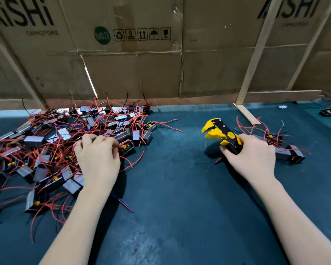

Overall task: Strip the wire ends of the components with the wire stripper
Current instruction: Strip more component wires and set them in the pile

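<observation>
A big heap of small black box components (52, 150) with tangled red wires covers the left of the green table. My left hand (97, 155) rests palm down on the heap's right edge, fingers curled into the red wires beside one component (127, 147); whether it grips one is hidden. My right hand (252, 155) is closed around the handles of the yellow and black wire stripper (221, 133). Its yellow jaws gape toward the left, above the table, with no wire in them.
A smaller cluster of components (287, 150) with red wires lies just right of my right hand. Cardboard sheets (134, 73) on a wooden frame wall off the back. A wooden strut (246, 115) stands on the table behind the stripper. A loose wire (126, 205) lies near my left forearm.
</observation>
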